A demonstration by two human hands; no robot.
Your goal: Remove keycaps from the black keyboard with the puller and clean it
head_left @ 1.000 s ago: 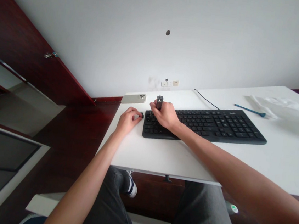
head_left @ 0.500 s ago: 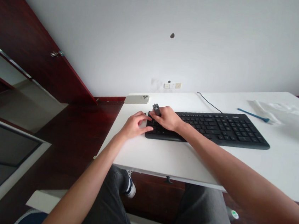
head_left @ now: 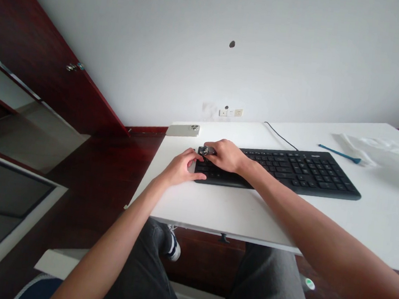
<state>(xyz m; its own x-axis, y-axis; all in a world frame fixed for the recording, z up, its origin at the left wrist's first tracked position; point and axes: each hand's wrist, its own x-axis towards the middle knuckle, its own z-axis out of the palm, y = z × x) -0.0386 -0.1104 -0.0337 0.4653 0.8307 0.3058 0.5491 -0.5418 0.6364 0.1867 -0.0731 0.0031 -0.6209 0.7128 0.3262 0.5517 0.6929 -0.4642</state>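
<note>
A black keyboard (head_left: 283,170) lies lengthwise on the white table. Over its left end, my right hand (head_left: 226,156) is closed round a small dark tool (head_left: 208,151) with a shiny end; its exact kind is not clear. The tool is tilted low over the keys, its shiny end pointing left. My left hand (head_left: 182,166) rests at the keyboard's left edge, thumb apart from the fingers in a C shape, fingertips touching the corner keys. Keys beneath both hands are partly hidden.
Behind my left hand lies a pale phone (head_left: 182,129), camera side up. A blue brush-like stick (head_left: 339,154) and clear plastic wrap (head_left: 387,155) lie to the right. The keyboard's cable (head_left: 280,136) runs off the table's back edge, near wall sockets (head_left: 231,113).
The dark tool in my right hand has tipped from near upright to lying lower over the keys. My left thumb and fingers have spread slightly wider.
</note>
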